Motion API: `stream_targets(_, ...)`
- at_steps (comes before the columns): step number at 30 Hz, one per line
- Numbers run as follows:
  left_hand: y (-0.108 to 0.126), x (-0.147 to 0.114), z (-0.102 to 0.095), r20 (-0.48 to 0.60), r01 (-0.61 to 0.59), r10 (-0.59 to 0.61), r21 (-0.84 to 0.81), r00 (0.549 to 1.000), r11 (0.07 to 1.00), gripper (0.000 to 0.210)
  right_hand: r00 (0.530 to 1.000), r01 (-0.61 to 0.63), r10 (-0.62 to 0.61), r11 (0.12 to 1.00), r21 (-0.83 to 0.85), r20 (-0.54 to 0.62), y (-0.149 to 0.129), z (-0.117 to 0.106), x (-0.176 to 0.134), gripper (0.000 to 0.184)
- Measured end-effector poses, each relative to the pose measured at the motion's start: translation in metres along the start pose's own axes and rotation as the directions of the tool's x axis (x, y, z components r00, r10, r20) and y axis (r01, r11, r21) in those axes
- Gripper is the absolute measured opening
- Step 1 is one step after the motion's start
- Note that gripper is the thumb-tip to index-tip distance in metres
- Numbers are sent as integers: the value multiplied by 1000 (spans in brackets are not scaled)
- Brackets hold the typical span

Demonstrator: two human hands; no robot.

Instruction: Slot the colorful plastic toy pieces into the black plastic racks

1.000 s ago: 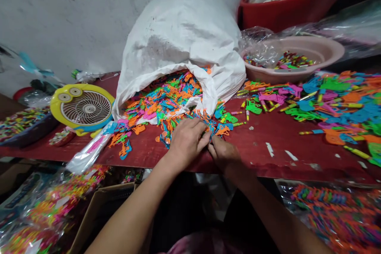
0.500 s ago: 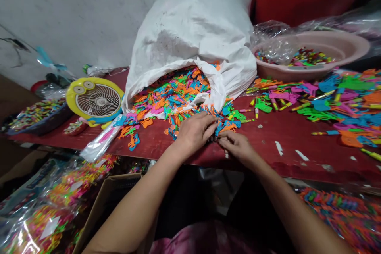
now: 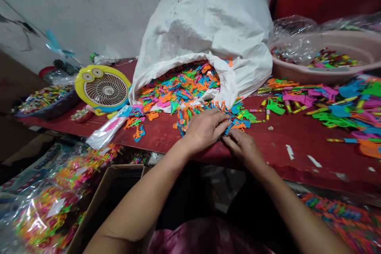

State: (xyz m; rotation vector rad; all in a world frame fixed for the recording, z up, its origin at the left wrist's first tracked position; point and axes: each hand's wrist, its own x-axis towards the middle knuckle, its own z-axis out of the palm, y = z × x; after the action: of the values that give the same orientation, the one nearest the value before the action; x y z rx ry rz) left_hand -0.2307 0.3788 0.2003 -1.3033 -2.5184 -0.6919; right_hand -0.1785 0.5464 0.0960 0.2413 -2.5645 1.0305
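Note:
My left hand [image 3: 206, 127] is at the table's front edge, its fingers curled together over the near side of a pile of small plastic toy pieces [image 3: 184, 112] in orange, blue and green. Just to its right is my right hand [image 3: 243, 145], with thumb and fingertips pinched close to the left fingertips. Something small and dark shows where the fingers meet, but I cannot make it out. Behind the hands, a big white woven sack [image 3: 205, 20] lies with its mouth toward me, and many of the same coloured pieces [image 3: 178, 87] spill from it.
A yellow fan [image 3: 107, 90] stands on the left, near a dark basin of small sticks [image 3: 47, 101]. On the right are a pink basin [image 3: 321, 71] and a heap of coloured pieces [image 3: 354, 107]. An open cardboard box [image 3: 98, 194] and bagged pieces [image 3: 44, 214] sit below the table [image 3: 264, 154].
The camera has turned slightly left, so the scene sits further right. Both hands stay at the same spot by the pile, and the right fingertips have come closer to the left ones.

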Motion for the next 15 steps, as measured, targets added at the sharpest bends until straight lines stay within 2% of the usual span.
stream_targets(4, 2, -1, -5, 16, 13, -13, -25, 1000, 1000, 36, 998, 32, -23, 989, -143, 60, -1, 0, 2, 23)
stream_targets(11, -3, 1, 6, 67, 60, -64, 63, 996, 996, 30, 977, -171, 202, 938, -301, 75, -4, 15, 1, 26)
stream_targets(13, -4, 2, 9, 72, 59, -65, 84, 995, 995, 29, 969, -193, 229, 933, -304, 88, -3, 16, 0, 24)
stream_targets(15, -5, 2, 10, 73, 52, -59, 95, 996, 994, 28, 972, -165, 200, 955, -246, 125, 0, 13, 0, 23)
